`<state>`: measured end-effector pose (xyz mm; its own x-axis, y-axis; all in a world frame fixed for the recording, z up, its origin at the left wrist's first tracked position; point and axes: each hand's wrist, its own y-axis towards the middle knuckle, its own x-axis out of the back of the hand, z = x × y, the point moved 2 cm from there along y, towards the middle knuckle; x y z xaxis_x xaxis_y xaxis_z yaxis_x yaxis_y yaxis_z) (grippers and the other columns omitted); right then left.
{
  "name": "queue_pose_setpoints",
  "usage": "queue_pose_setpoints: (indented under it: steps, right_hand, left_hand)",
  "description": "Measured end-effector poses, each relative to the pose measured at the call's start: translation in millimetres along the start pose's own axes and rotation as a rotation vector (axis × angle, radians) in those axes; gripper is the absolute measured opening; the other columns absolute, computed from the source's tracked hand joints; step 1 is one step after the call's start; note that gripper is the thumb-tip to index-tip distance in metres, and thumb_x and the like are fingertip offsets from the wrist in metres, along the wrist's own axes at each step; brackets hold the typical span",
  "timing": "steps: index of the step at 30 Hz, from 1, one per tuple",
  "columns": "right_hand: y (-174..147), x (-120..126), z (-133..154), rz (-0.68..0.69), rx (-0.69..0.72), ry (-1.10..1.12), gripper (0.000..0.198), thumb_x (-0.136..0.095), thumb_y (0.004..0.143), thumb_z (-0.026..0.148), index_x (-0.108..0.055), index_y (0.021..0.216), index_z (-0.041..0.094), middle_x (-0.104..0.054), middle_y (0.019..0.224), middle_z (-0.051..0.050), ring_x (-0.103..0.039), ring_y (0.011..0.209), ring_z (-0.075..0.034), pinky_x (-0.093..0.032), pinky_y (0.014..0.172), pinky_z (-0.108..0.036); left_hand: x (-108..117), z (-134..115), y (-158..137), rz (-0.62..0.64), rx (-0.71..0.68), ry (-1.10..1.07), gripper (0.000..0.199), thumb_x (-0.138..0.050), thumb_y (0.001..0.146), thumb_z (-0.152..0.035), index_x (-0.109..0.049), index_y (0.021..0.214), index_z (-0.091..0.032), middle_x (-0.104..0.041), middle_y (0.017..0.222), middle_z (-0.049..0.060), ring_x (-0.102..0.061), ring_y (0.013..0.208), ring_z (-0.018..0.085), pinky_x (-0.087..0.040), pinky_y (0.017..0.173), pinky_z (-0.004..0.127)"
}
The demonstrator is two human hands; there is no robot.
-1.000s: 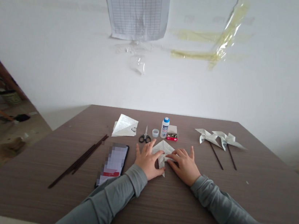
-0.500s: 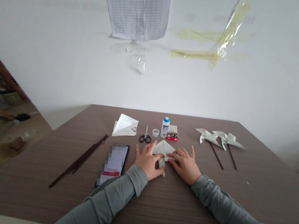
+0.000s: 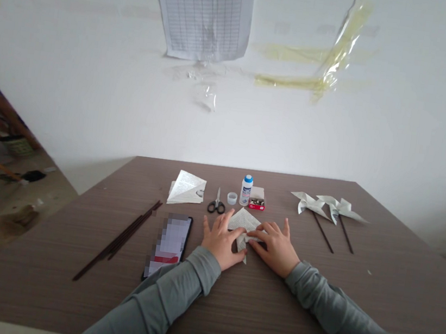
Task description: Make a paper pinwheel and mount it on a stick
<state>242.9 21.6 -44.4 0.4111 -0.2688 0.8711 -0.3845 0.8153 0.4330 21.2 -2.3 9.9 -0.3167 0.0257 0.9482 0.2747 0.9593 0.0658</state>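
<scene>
A partly folded paper pinwheel (image 3: pixel 244 219) of printed paper lies on the table between my hands. My left hand (image 3: pixel 219 241) holds it down from the left, index fingertip near its middle and thumb by the lower flap; the other fingers are spread. From the right, my right hand (image 3: pixel 276 247) pinches a folded flap towards the middle between thumb and fingers, with its little finger raised. My fingers cover part of the folds. Just beyond the paper are black-handled scissors (image 3: pixel 217 205), a small clear cup (image 3: pixel 232 198), a blue-capped white bottle (image 3: pixel 246 191) and a red box (image 3: pixel 257 205) of small metal pieces.
Finished paper pinwheels on sticks (image 3: pixel 327 207) lie at the right. Printed paper sheets (image 3: pixel 187 188) are stacked at the back left. Several dark sticks (image 3: pixel 118 241) lie at the left, beside a phone (image 3: pixel 169 245) near my left forearm. A white wall (image 3: pixel 227 134) borders the table's back.
My right fingertips have moved slightly left, carrying the flap closer to the middle of the paper. My left hand stays almost still.
</scene>
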Motion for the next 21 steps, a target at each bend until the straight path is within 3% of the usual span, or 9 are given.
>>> queue_pose_setpoints:
  steps: [5,9,16,21]
  right_hand:
    - [-1,0,-1,-0.018,0.002,0.023,0.031,-0.073,0.122,0.036,-0.103,0.124,0.044,-0.095,0.121,-0.011,-0.090,0.127,-0.045,-0.044,0.144,-0.104]
    - [-1,0,-2,-0.026,-0.003,0.031,0.033,-0.071,0.122,0.033,-0.102,0.124,0.045,-0.096,0.122,-0.010,-0.090,0.127,-0.045,-0.044,0.144,-0.104]
    - [0,1,1,-0.003,0.007,-0.007,0.033,-0.075,0.121,0.034,-0.103,0.130,0.050,-0.095,0.121,-0.010,-0.089,0.132,-0.047,-0.041,0.145,-0.106]
    - [0,-1,0,-0.037,0.024,-0.031,0.027,-0.080,0.120,0.036,-0.103,0.128,0.048,-0.096,0.121,-0.010,-0.089,0.129,-0.045,-0.046,0.144,-0.102]
  left_hand:
    - [-10,3,-1,-0.037,-0.005,0.010,0.048,-0.105,0.103,-0.037,-0.100,0.150,-0.040,-0.052,0.211,0.011,-0.052,0.188,0.057,-0.024,0.155,0.100]
    - [-8,3,0,-0.027,-0.010,-0.008,0.044,-0.104,0.102,-0.038,-0.102,0.146,-0.039,-0.054,0.209,0.013,-0.054,0.186,0.062,-0.026,0.154,0.102]
    - [2,-1,-2,0.007,0.017,-0.027,0.047,-0.105,0.103,-0.037,-0.100,0.150,-0.038,-0.057,0.207,0.014,-0.053,0.187,0.059,-0.026,0.156,0.099]
    - [-1,-1,-2,-0.002,0.009,-0.015,0.053,-0.106,0.103,-0.038,-0.097,0.155,-0.039,-0.053,0.210,0.014,-0.052,0.189,0.057,-0.026,0.157,0.097]
